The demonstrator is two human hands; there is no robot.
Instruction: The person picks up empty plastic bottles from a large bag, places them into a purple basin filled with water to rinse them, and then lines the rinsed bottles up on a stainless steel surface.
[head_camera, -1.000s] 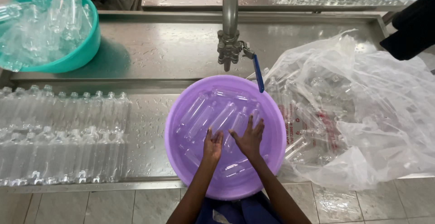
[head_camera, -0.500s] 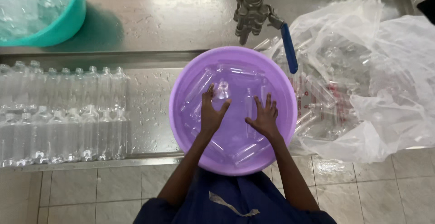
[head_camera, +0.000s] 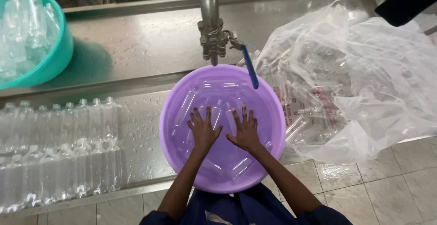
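While both hands, left hand (head_camera: pixel 203 129) and right hand (head_camera: pixel 246 131), press with fingers spread flat on clear plastic bottles (head_camera: pixel 214 115) inside the round purple plastic basin (head_camera: pixel 177 161) at frame centre, rows of bottles (head_camera: pixel 59 152) already lie lower left; more wait in the clear plastic bag (head_camera: pixel 364 93) at right.

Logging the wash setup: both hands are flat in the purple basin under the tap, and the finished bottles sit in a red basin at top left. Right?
Not quite. The head view shows the top-left basin is teal, not red. Both hands, left and right, are in the purple basin under the tap.

Glossy purple plastic basin (head_camera: pixel 182 161); clear plastic bottles (head_camera: pixel 59 152); wet steel counter (head_camera: pixel 141 38).
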